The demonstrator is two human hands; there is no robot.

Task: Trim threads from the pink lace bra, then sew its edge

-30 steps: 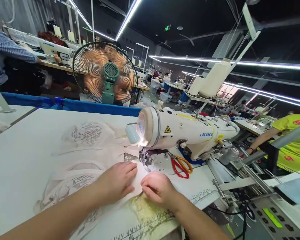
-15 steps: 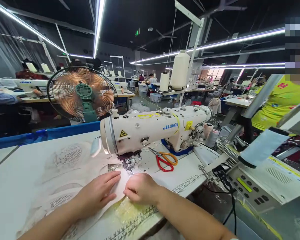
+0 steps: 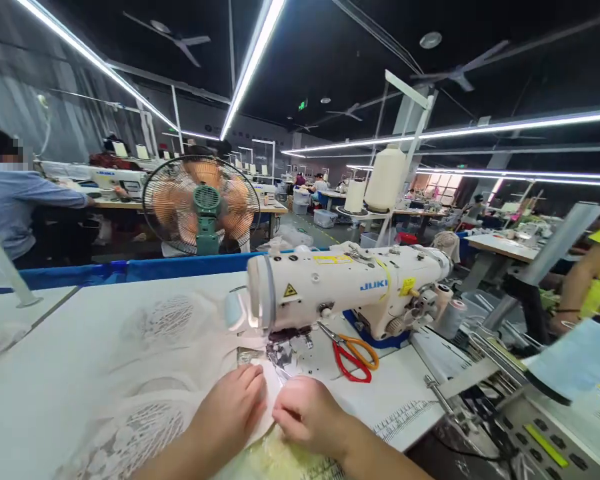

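A white sewing machine (image 3: pixel 330 287) marked JUKI stands on the table, with white fabric (image 3: pixel 266 383) running up to its needle area. My left hand (image 3: pixel 236 405) rests on this fabric, fingers stretched forward and lying close together. Beside it, my right hand (image 3: pixel 307 410) is closed in a pinch on the fabric's right edge, just in front of the needle area. Sheer white lace pieces (image 3: pixel 153 427) spread over the table to the left. Below my hands shows a pale yellow patch (image 3: pixel 275 457). Red-and-orange-handled scissors (image 3: pixel 355 357) lie right of the needle.
Behind the table stands a large fan (image 3: pixel 205 203). Thread cones (image 3: pixel 386 179) sit on a stand behind the machine. A control box (image 3: pixel 545 433) is at the right. One person (image 3: pixel 17 200) sits at the left; another person's arm (image 3: pixel 583 280) shows at the right.
The view has swung left and up, so the machine and table sit lower and further right. My hands keep their places on the fabric; the person at right has shifted partly out of view.
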